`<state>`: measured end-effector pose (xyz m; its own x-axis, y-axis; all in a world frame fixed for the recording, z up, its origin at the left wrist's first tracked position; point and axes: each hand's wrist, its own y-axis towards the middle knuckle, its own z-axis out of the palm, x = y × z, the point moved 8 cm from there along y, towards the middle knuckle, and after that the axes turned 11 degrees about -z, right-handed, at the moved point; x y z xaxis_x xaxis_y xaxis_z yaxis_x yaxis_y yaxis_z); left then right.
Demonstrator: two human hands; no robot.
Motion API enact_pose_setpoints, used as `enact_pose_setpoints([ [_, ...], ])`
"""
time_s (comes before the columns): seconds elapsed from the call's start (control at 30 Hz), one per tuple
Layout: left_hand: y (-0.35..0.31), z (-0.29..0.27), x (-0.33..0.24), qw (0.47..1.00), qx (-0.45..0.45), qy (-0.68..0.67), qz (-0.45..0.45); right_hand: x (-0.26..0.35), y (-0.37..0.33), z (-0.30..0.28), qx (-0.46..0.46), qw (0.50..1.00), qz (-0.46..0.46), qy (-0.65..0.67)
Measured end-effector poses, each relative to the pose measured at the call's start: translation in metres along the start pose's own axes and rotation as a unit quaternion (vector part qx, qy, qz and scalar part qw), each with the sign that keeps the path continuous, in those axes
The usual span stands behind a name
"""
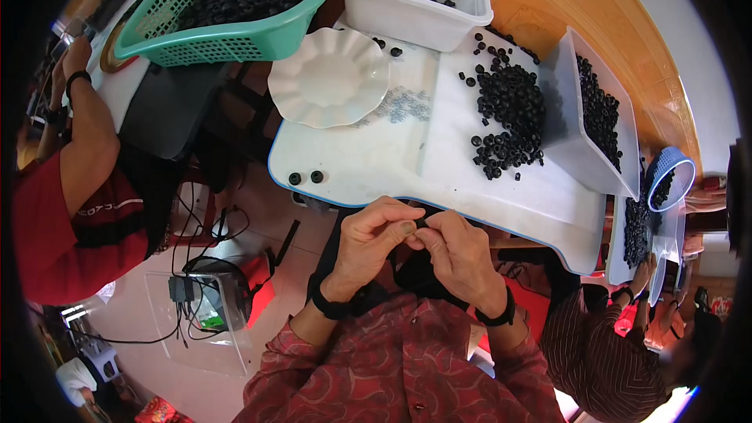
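Just off the table's front edge, my left hand [371, 239] and my right hand [460, 254] meet, with fingers closed in a pinch. Between the fingertips shows a small black part [421, 223], mostly hidden by the fingers. Two black ring-shaped parts [316, 177] lie on the white table [352, 160] ahead and to the left of my hands. Behind them sits a cream scalloped plate [327, 78]. Many tiny clear pieces [401, 106] are scattered beside the plate. Farther right spreads a loose pile of black round parts [509, 106].
A green basket [266, 37] full of black parts stands at the back left, with a white tub [415, 12] beside it. At the right, a pale bin [560, 125] holds more. People work on both sides; a red sleeve [47, 219] is at left. Cables [184, 290] hang below.
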<state>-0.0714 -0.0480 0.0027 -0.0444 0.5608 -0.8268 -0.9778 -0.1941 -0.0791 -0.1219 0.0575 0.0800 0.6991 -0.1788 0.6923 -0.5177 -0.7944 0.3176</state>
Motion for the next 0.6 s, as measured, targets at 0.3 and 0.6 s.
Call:
enact_pose_setpoints([
  [0.3, 0.002, 0.000, 0.005, 0.996, -0.013, 0.007, -0.084, 0.013, 0.001, 0.000, -0.001, 0.988, -0.087, -0.126],
  [0.6, 0.005, 0.000, 0.012, 0.989, 0.014, -0.069, -0.127, -0.001, 0.003, -0.010, -0.012, 0.997, -0.056, -0.060],
])
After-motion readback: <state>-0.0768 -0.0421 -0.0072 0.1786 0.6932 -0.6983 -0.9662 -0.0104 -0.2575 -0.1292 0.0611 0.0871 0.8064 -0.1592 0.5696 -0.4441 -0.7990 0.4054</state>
